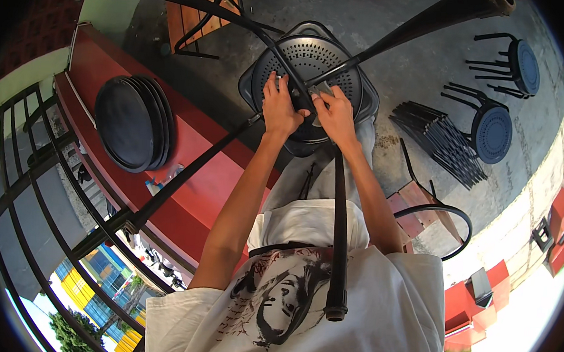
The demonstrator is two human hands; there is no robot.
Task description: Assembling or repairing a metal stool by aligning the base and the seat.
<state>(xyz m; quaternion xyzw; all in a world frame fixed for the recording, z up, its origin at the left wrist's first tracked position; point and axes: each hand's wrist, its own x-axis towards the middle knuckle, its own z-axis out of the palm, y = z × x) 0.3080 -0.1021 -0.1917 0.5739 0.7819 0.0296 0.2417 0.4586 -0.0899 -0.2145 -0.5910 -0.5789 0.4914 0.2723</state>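
Note:
A black metal leg frame point(339, 212), its several long tubular legs spreading from a central hub, lies over a black plastic stool with a perforated round seat point(309, 52). Close against the hub's left side, my left hand point(279, 110) grips the frame with bent fingers and the thumb toward the middle. My right hand point(335, 115) is closed at the hub's right side, fingertips by a small greyish metal piece point(322, 88). The palms and fingers hide part of the hub. One leg points down over my shirt, others reach the upper corners and the left.
Black round discs point(130, 123) lean stacked on a red ledge point(193, 199) at left, beside a black railing point(15, 205). Two stools point(493, 134) and a pile of folded black metal frames point(436, 143) lie right. Wooden-seated chairs point(198, 16) stand far left and near right.

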